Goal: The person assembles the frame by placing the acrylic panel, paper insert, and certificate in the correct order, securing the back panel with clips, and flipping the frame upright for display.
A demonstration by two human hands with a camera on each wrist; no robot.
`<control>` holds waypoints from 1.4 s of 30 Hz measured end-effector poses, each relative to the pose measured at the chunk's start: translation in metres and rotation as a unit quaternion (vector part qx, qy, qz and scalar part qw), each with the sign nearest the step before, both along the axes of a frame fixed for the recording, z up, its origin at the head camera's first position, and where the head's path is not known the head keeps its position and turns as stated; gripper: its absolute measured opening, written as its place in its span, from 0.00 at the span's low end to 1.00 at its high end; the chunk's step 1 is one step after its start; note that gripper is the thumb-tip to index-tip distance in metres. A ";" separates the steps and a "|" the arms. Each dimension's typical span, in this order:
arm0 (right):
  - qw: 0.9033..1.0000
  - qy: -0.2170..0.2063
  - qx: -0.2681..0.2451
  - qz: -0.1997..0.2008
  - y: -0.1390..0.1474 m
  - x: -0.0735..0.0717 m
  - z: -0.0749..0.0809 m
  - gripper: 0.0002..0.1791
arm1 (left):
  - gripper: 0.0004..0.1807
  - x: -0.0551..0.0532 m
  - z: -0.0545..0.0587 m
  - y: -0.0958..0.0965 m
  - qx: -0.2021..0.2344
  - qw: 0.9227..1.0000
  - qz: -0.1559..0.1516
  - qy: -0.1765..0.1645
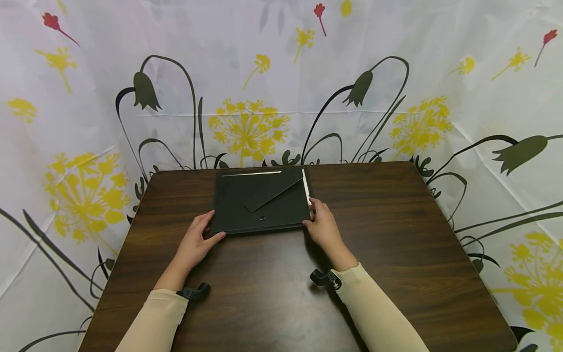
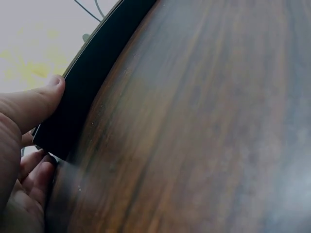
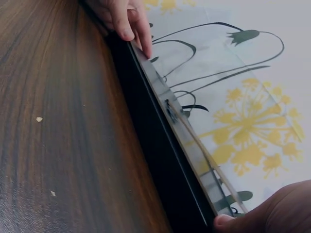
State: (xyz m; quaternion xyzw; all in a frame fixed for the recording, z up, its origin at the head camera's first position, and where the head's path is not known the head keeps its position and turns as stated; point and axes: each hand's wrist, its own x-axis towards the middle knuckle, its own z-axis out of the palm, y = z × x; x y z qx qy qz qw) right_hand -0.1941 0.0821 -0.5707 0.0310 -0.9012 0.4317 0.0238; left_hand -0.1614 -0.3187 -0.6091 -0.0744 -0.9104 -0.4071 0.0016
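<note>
Both your left hand (image 1: 195,240) and right hand (image 1: 324,229) hold the black frame's (image 3: 148,131) edges; its back (image 1: 235,193) seems on, letting go isn't done.

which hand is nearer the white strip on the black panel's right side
Right. The right hand is at the near end of the white strip; the left hand is across the black panel, at its near left corner.

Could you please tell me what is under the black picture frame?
The wood-grain tabletop shows beside the black picture frame; the part directly beneath and the frame's underside are covered, so anything else there cannot be seen.
</note>
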 end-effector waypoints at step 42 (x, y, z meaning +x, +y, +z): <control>0.974 -0.118 -0.192 -0.006 0.032 -0.018 -0.028 0.28 | 0.32 -0.005 0.012 -0.001 0.017 0.998 -0.045 -0.045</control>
